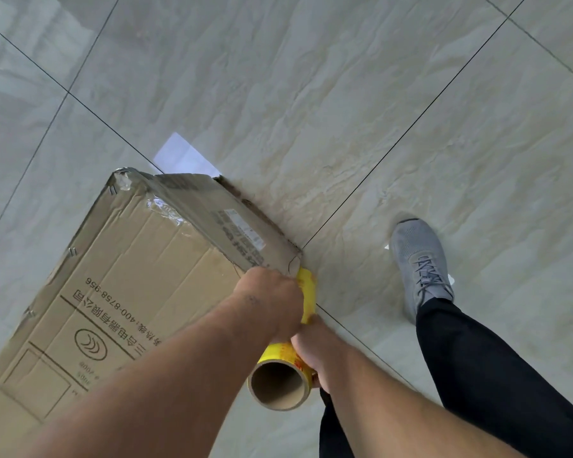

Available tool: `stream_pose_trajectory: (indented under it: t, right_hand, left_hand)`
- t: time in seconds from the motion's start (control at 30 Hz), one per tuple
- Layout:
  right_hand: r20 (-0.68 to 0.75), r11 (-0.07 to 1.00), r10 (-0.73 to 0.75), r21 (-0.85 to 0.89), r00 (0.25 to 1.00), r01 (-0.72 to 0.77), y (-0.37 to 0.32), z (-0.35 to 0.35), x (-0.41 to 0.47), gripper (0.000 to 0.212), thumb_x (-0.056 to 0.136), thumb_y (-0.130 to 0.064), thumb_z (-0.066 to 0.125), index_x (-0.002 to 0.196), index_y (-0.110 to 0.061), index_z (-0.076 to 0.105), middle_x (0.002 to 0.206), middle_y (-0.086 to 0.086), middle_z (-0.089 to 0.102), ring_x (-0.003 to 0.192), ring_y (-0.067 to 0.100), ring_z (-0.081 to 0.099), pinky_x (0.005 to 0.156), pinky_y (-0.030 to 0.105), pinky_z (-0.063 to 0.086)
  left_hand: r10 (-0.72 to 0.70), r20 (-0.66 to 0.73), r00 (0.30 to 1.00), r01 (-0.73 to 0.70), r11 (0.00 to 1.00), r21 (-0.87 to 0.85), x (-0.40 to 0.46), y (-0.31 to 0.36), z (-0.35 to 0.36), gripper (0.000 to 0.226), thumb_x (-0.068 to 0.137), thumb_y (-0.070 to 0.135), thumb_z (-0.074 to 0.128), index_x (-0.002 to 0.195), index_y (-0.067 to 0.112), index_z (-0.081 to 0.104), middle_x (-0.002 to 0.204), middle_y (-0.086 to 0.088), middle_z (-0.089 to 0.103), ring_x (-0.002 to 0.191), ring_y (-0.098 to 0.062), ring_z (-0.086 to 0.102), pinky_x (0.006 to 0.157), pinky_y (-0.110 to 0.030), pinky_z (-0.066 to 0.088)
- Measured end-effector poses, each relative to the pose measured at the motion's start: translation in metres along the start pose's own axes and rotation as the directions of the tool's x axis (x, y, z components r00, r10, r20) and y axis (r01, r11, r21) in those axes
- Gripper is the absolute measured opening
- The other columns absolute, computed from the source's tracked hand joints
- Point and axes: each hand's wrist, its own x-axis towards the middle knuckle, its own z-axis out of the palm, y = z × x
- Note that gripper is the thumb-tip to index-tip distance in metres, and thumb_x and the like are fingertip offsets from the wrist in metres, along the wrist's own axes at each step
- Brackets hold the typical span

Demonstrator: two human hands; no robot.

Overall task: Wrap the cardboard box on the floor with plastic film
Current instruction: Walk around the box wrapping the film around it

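- A large cardboard box [139,292] is seen lying flat on the tiled floor [344,110], filling the lower left of the view, with black printed characters and a phone number on its top face.
- Clear film is seen stretched over the box's far corner and its right side face, where a label shows through.
- A roll of film [286,361] with a yellow wrapper and a brown cardboard core is held at the box's near right corner, its open core end facing the camera.
- The roll's upper part is gripped by the left hand [272,300], fingers curled round it, just beside the box's edge.
- The roll's lower part is gripped by the right hand [315,352], close to the core end.
- A grey shoe [420,262] and a black trouser leg [497,375] are seen to the right, apart from the box.
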Motion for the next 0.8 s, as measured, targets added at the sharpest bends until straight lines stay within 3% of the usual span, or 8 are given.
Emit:
stream_pose_trajectory:
  t: [0.07, 0.13, 0.27, 0.4, 0.5, 0.57, 0.67, 0.8]
  right_hand:
    - [-0.009, 1.0, 0.001, -0.026, 1.0, -0.002, 0.01, -0.008, -0.008, 0.028, 0.097, -0.048, 0.065, 0.12, -0.031, 0.064, 0.122, 0.013, 0.074, 0.103, 0.026, 0.069, 0.088, 0.037, 0.059]
    - [0.022, 0.994, 0.025, 0.101, 0.999, -0.027, 0.019, -0.012, -0.014, 0.03, 0.098, -0.053, 0.066, 0.119, -0.031, 0.064, 0.112, 0.011, 0.074, 0.103, 0.029, 0.071, 0.091, 0.044, 0.062]
    - [0.06, 0.894, 0.098, 0.433, 0.993, -0.115, 0.043, -0.006, -0.007, 0.044, 0.096, -0.048, 0.07, 0.125, -0.014, 0.071, 0.115, 0.023, 0.079, 0.113, 0.043, 0.072, 0.109, 0.058, 0.056]
    - [0.158, 0.797, 0.095, 0.579, 0.983, -0.17, 0.052, 0.01, -0.001, 0.064, 0.082, -0.057, 0.078, 0.133, -0.02, 0.071, 0.12, 0.024, 0.079, 0.117, 0.046, 0.071, 0.101, 0.059, 0.057]
    - [0.101, 0.875, 0.043, 0.477, 0.994, -0.086, 0.049, 0.005, -0.005, 0.055, 0.087, -0.059, 0.076, 0.125, -0.019, 0.072, 0.111, 0.02, 0.079, 0.109, 0.041, 0.072, 0.107, 0.059, 0.055]
    - [0.028, 0.957, 0.018, 0.287, 0.999, -0.026, 0.053, -0.002, 0.002, 0.078, 0.075, -0.066, 0.08, 0.137, -0.023, 0.062, 0.115, 0.015, 0.076, 0.105, 0.037, 0.073, 0.107, 0.058, 0.057]
    - [-0.084, 0.998, -0.045, -0.056, 0.995, 0.041, 0.067, -0.011, 0.013, 0.11, 0.055, -0.071, 0.077, 0.15, -0.027, 0.044, 0.126, 0.01, 0.067, 0.112, 0.034, 0.068, 0.107, 0.054, 0.054]
    - [-0.074, 0.961, -0.044, -0.275, 0.996, 0.022, 0.067, -0.007, 0.008, 0.11, 0.075, -0.063, 0.078, 0.162, -0.026, 0.023, 0.15, 0.014, 0.05, 0.133, 0.036, 0.055, 0.104, 0.041, 0.043]
  left_hand:
    - [0.003, 0.011, 1.0, -0.003, 1.0, 0.014, 0.0, 0.0, 0.001, 0.023, 0.097, 0.025, 0.053, 0.113, 0.021, 0.069, 0.113, -0.001, 0.069, 0.108, -0.026, 0.068, 0.084, -0.038, 0.053]
    - [-0.01, 0.024, 1.0, 0.01, 1.0, 0.003, 0.0, 0.001, 0.002, 0.02, 0.096, 0.023, 0.054, 0.109, 0.021, 0.068, 0.105, 0.0, 0.068, 0.098, -0.025, 0.068, 0.08, -0.037, 0.053]
    - [-0.005, 0.022, 1.0, 0.005, 1.0, 0.016, 0.001, 0.002, 0.002, 0.015, 0.094, 0.018, 0.053, 0.102, 0.021, 0.066, 0.094, 0.003, 0.061, 0.085, -0.025, 0.059, 0.073, -0.035, 0.047]
    - [-0.001, 0.015, 1.0, 0.001, 1.0, 0.026, 0.001, -0.003, 0.002, 0.022, 0.094, 0.02, 0.052, 0.108, 0.021, 0.07, 0.104, 0.002, 0.069, 0.099, -0.026, 0.068, 0.079, -0.036, 0.055]
    - [0.017, 0.021, 1.0, -0.018, 0.999, 0.031, 0.001, -0.005, 0.0, 0.022, 0.094, 0.022, 0.051, 0.106, 0.02, 0.069, 0.095, 0.003, 0.066, 0.096, -0.027, 0.067, 0.08, -0.036, 0.055]
    - [0.04, 0.049, 0.998, -0.043, 0.998, 0.048, -0.001, -0.002, 0.0, 0.022, 0.096, 0.023, 0.049, 0.105, 0.02, 0.068, 0.091, 0.002, 0.062, 0.094, -0.027, 0.065, 0.084, -0.038, 0.057]
    - [0.07, 0.052, 0.996, -0.074, 0.993, 0.09, 0.002, -0.001, 0.003, 0.031, 0.094, 0.025, 0.046, 0.114, 0.02, 0.07, 0.111, 0.002, 0.069, 0.107, -0.027, 0.068, 0.092, -0.042, 0.058]
    - [0.025, 0.039, 0.999, -0.027, 0.998, 0.052, 0.003, 0.0, 0.006, 0.028, 0.093, 0.03, 0.046, 0.107, 0.023, 0.07, 0.102, 0.004, 0.069, 0.1, -0.025, 0.068, 0.089, -0.042, 0.059]
